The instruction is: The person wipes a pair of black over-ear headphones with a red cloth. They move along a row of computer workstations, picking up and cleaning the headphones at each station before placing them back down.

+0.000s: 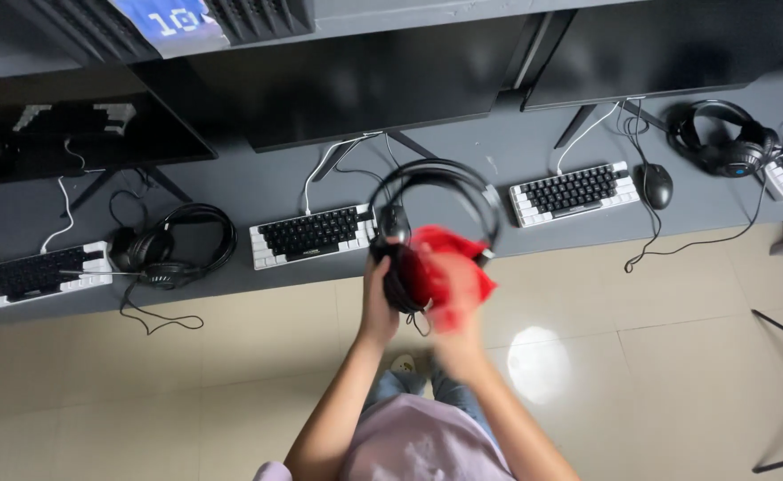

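Observation:
My left hand (377, 298) grips the left ear cup of a black headset (427, 183), held up over the desk edge with its headband arching upward. A red cloth (445, 272) is bunched in my right hand (459, 343), pressed against the inner side of the ear cup; this hand is motion-blurred. A thin black cable dangles from the headset between my hands. The other ear cup is hidden behind the cloth.
A long grey desk (258, 191) carries three dark monitors (356, 85), several black-and-white keyboards (309, 234), a mouse (655, 184) and two other black headsets (178, 245) (725, 138). Cables hang over the desk edge. Beige tiled floor (658, 356) lies below.

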